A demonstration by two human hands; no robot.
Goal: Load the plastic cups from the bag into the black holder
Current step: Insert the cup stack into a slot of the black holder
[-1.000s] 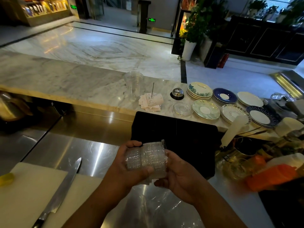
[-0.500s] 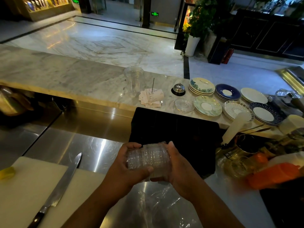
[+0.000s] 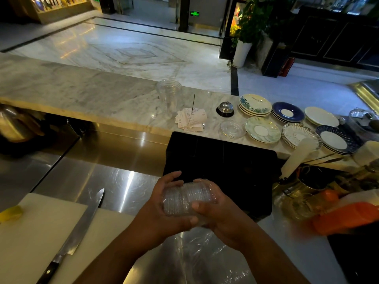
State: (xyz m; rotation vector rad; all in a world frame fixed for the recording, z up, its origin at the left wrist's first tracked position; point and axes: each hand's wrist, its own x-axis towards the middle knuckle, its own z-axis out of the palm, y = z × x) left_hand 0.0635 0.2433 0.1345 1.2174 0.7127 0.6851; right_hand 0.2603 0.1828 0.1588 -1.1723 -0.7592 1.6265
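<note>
A short stack of clear plastic cups (image 3: 185,198) lies sideways between both hands, just in front of the black holder (image 3: 221,160). My left hand (image 3: 162,203) wraps the stack's left end from below. My right hand (image 3: 219,210) grips its right end, thumb across the front. A clear plastic bag (image 3: 196,255) hangs and spreads over the steel counter under the hands. Another stack of tall clear cups (image 3: 169,97) stands upright on the marble ledge behind.
A white cutting board (image 3: 30,238) with a long knife (image 3: 75,232) and a yellow piece (image 3: 10,214) lies at the left. Saucers (image 3: 262,130), a bell (image 3: 225,108), receipts (image 3: 191,119) sit on the marble ledge. Bottles and an orange container (image 3: 344,218) crowd the right.
Both hands have shifted slightly lower and right with the cup stack; my right thumb now lies across the front of it. The camera has tilted down a little.
</note>
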